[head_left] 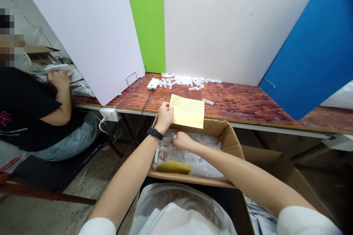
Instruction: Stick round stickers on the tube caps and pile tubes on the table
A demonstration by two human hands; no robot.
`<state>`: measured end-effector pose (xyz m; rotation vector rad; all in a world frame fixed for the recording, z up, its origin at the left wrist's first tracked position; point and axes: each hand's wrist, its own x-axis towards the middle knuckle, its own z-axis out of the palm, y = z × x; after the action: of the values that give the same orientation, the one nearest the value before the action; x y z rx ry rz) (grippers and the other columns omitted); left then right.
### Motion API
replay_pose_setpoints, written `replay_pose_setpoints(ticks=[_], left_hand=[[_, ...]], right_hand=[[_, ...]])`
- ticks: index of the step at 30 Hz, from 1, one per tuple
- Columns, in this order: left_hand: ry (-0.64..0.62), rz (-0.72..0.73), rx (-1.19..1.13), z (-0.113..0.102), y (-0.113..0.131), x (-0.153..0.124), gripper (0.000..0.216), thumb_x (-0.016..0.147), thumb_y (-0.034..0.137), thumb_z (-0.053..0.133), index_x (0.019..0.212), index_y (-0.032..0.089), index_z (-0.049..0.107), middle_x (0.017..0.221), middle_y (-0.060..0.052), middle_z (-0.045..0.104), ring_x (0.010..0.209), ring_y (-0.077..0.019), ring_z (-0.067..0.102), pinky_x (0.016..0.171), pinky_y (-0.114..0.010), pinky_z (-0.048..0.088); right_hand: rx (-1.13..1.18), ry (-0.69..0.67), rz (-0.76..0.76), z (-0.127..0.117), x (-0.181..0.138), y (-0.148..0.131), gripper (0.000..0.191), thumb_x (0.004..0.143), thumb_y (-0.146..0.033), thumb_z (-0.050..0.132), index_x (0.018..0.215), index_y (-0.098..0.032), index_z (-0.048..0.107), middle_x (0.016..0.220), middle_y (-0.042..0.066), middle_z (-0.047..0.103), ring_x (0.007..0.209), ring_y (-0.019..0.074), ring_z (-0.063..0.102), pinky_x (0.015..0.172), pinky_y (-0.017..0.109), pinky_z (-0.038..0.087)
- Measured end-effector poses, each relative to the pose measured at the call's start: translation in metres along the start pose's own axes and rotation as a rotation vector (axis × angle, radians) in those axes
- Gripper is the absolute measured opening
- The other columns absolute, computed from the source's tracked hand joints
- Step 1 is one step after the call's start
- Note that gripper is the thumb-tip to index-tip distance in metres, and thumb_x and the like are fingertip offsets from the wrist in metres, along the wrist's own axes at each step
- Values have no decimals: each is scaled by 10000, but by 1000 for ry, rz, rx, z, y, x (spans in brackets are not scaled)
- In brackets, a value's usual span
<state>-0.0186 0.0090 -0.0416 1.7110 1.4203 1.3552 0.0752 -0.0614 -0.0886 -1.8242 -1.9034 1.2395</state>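
Observation:
A yellow sheet of stickers (188, 112) with rows of small dark oval marks is pinched at its left edge by my left hand (165, 114), which wears a black watch. It is tilted over the far edge of a cardboard box (234, 143). Below the sheet, my right hand (182, 141) is inside the box with its fingers curled round a small white plastic piece (174, 137), partly hidden. Many translucent white plastic pieces (201, 159) fill the box in clear bags. Another yellow sheet (173, 167) lies along the box's near side.
Small white tubes (184, 80) lie scattered on the brown wooden table (234, 101), beside a white device (153, 83) with a black cable. White, green and blue panels (309, 47) stand around it. A person (30, 106) sits at the left. Another open box (292, 176) stands at right.

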Motion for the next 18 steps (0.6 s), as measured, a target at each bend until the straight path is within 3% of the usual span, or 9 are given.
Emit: replay_pose_setpoints(ticks=[4,6,9,11,13,15,16,18], left_hand=[[-31,-15,225,-2,16,5,143,734,177,414,837,160,511,824,-83,627,753,-185,583,669,-297,440],[-145,-4,460,5,31,16,182,721,152,415,859,158,533,856,-112,630,798,-215,590,672,-309,439],[-375,70,747,28,56,38,207,693,161,474,871,123,572,877,-179,621,835,-278,588,673,-351,439],[-425,147,787,52,65,51,256,674,162,517,916,103,576,948,-207,599,929,-307,554,739,-390,427],[-502,327,760,78,65,59,319,681,147,526,998,135,559,1076,-175,558,1056,-282,484,837,-393,391],[-670,626,730,103,57,64,329,728,133,481,1047,186,542,1137,-115,535,1093,-224,450,879,-349,373],[-756,767,722,113,50,66,312,756,127,443,1044,191,545,1113,-102,548,1066,-206,465,868,-329,381],[-827,902,730,132,37,70,291,796,117,369,1012,166,558,1022,-113,580,982,-203,499,820,-317,401]], right_hand=[[40,-27,31,3,4,-1,223,691,-187,509,897,-112,548,685,91,638,454,152,572,377,220,436],[57,-34,53,3,6,-2,207,686,-191,507,872,-112,555,674,88,637,456,162,579,373,233,448],[73,-36,60,3,7,-2,170,664,-187,512,812,-127,571,664,75,639,470,176,594,371,241,459],[87,-32,52,3,6,-1,155,643,-175,509,776,-140,581,680,66,648,493,181,606,375,238,464],[78,-27,32,2,5,0,170,623,-163,499,764,-149,592,691,61,659,523,187,619,388,232,470],[9,-27,28,0,3,2,194,598,-165,500,760,-149,606,668,64,664,560,205,633,414,236,478],[-38,-25,31,-3,2,2,211,586,-173,506,766,-148,613,662,70,667,584,219,640,434,245,485],[-123,1,45,-8,0,3,264,563,-201,521,800,-151,625,705,92,678,653,257,650,492,281,504]])
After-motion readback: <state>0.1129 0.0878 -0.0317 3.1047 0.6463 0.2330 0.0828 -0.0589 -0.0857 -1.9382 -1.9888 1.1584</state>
